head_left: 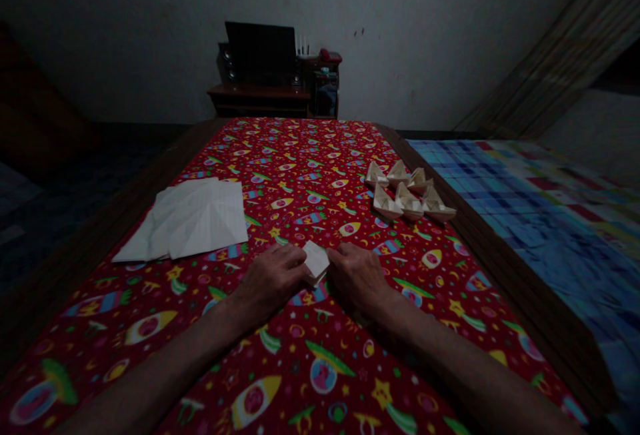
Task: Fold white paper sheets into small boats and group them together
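Note:
A small folded piece of white paper [316, 261] is held between my two hands, just above or on the red patterned cloth. My left hand [275, 275] pinches its left corner with curled fingers. On the opposite corner, my right hand [359, 273] is closed in the same way. Several folded paper boats [387, 203] stand in two rows to the right, beyond my right hand. Fanned-out sheets of creased white paper [207, 218] lie to the left, beyond my left hand.
The red cloth [300, 328] with rockets and stars covers a long table with dark wooden edges [540, 328]. At its far end are a black monitor [263, 51] and a wooden desk [260, 93] against the wall. A blue checked cover [460, 181] lies right of the table.

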The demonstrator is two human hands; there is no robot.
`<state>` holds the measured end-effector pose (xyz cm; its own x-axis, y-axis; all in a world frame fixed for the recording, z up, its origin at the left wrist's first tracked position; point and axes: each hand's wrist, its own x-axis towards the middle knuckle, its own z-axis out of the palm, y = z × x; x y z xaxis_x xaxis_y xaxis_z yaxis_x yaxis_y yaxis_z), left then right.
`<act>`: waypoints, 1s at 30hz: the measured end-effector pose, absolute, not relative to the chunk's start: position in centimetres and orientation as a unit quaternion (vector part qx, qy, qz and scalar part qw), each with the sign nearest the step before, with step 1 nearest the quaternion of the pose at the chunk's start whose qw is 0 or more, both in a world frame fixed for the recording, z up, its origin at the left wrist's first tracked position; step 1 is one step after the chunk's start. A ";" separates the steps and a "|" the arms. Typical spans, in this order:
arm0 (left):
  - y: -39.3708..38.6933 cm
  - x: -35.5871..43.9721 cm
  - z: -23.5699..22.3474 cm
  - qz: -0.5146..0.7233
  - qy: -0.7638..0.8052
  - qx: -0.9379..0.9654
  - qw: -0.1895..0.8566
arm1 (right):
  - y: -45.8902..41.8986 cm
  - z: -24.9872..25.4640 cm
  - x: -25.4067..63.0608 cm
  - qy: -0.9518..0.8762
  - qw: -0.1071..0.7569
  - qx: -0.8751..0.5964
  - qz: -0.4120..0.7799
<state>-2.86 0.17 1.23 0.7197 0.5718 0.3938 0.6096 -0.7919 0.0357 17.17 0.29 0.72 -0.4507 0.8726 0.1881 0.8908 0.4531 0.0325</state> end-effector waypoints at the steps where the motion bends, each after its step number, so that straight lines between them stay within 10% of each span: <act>1: 0.3 -2.9 1.1 -0.190 -0.326 -0.925 0.030 | 0.2 0.7 17.1 -0.852 0.075 -0.512 -0.079; 30: 1.0 -2.9 1.1 -0.091 -0.403 -0.909 0.058 | 0.7 -0.1 17.8 -0.924 0.165 -0.333 -0.088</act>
<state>-2.92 1.02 1.07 0.6592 0.7212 0.2128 0.7423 -0.6693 -0.0314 17.85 0.73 -0.07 -0.7239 0.5861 0.3639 0.6444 0.7628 0.0533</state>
